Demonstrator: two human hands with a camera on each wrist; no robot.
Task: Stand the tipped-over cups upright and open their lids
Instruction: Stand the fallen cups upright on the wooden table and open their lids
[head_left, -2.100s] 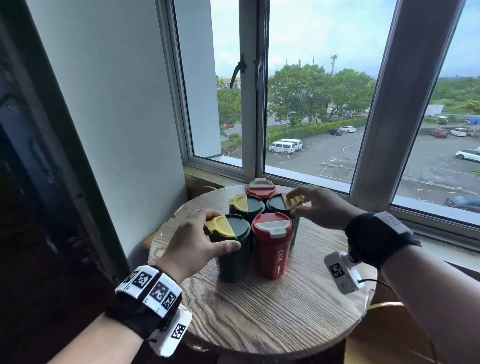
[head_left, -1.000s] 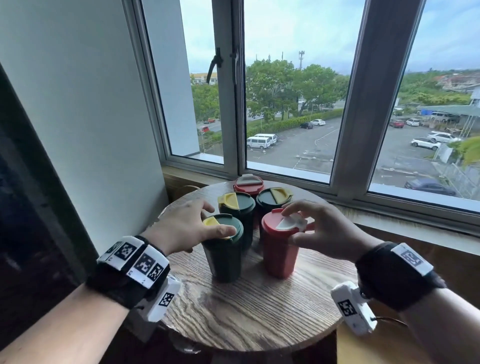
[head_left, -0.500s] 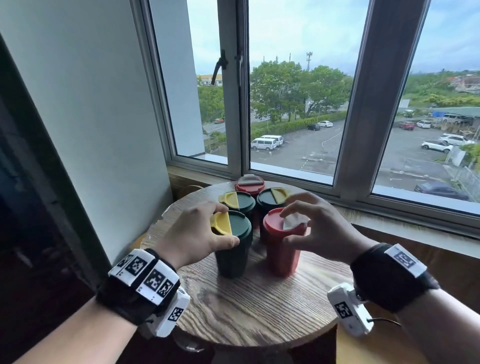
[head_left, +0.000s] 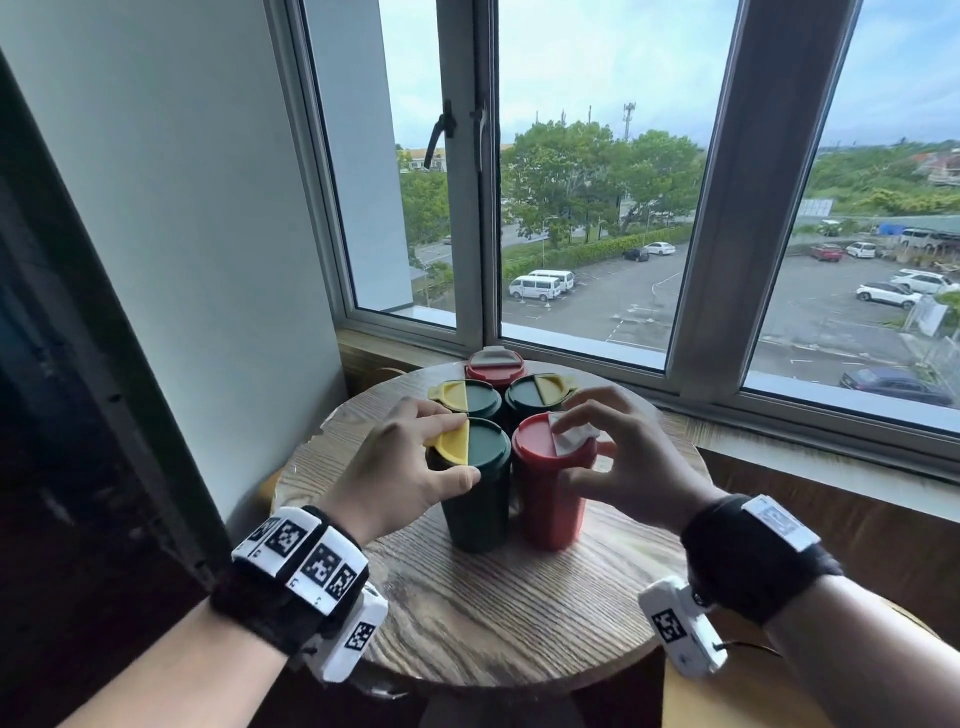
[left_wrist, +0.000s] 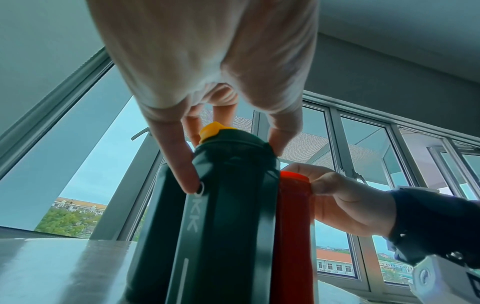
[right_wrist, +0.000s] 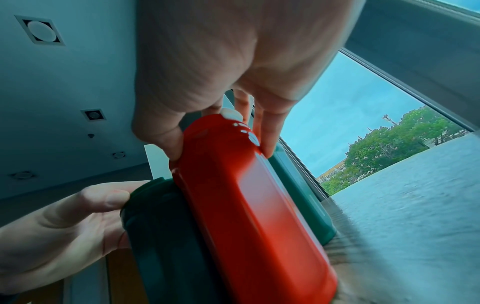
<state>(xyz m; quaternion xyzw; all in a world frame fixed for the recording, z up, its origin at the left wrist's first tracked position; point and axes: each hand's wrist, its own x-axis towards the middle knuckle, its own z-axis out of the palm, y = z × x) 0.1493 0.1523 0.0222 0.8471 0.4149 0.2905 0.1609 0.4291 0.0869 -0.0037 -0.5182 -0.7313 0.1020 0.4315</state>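
Several lidded cups stand upright in a cluster on a round wooden table (head_left: 519, 613). My left hand (head_left: 400, 467) grips the top of the near dark green cup (head_left: 475, 499) (left_wrist: 228, 205), thumb on the rim, fingers on its yellow flap (head_left: 453, 442). My right hand (head_left: 618, 457) holds the near red cup (head_left: 550, 493) (right_wrist: 249, 205) at the top, fingertips on its grey flap (head_left: 571, 439), which is lifted at an angle. Behind stand two green cups (head_left: 467, 397) (head_left: 537, 395) with yellow flaps folded back and a red cup (head_left: 493, 364) at the far edge.
The window sill and frame (head_left: 701, 410) run right behind the table. A white wall (head_left: 182, 260) stands to the left. Bare table top lies in front of the cups, near me.
My right hand left the far green cup and came to the near red cup, whose grey flap has tilted up. The left hand's fingers shifted onto the yellow flap.
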